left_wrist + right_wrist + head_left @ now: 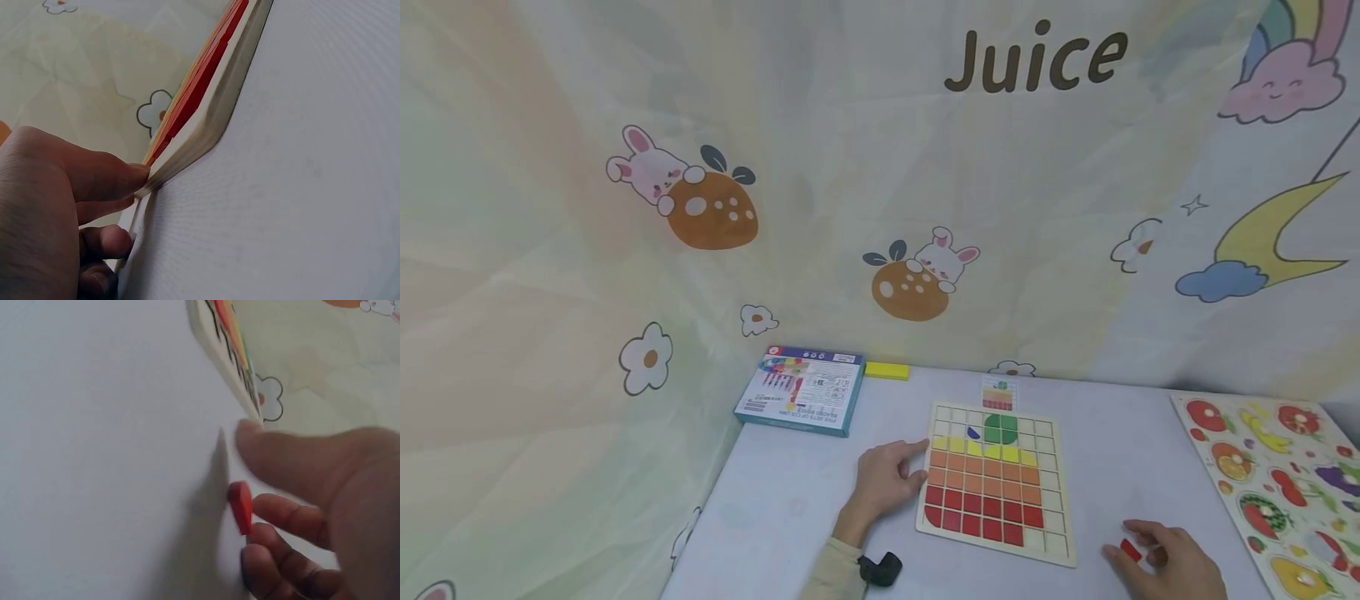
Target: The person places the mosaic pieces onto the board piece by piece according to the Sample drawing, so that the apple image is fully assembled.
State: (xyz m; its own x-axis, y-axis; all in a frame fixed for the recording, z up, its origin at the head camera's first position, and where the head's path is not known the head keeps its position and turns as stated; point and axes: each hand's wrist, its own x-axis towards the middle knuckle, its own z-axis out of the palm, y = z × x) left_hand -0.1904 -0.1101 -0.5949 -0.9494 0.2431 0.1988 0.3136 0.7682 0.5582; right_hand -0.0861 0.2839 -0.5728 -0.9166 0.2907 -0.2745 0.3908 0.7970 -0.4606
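Observation:
A square puzzle board point(1052, 500) with a grid lies flat on the table, rows of red, orange and yellow tiles on it and green pieces near its top. Beside the green ones sits a small blue piece point(973, 433). My left hand point(883, 479) touches the board's left edge, thumb and index fingertips spaced along it. In the left wrist view the thumb point(112, 175) meets the board's rim. To the right of the board, my right hand point(1172, 562) holds a small red tile point(1131, 550) at its fingers. The right wrist view shows this tile point(240, 506) close over the white tabletop.
A small picture card point(1000, 393) lies at the board's far edge. Behind on the left are a flat printed box point(805, 392) and a yellow block point(887, 371). A fruit puzzle board point(1240, 467) lies at the right. A printed curtain point(820, 208) hangs behind the table.

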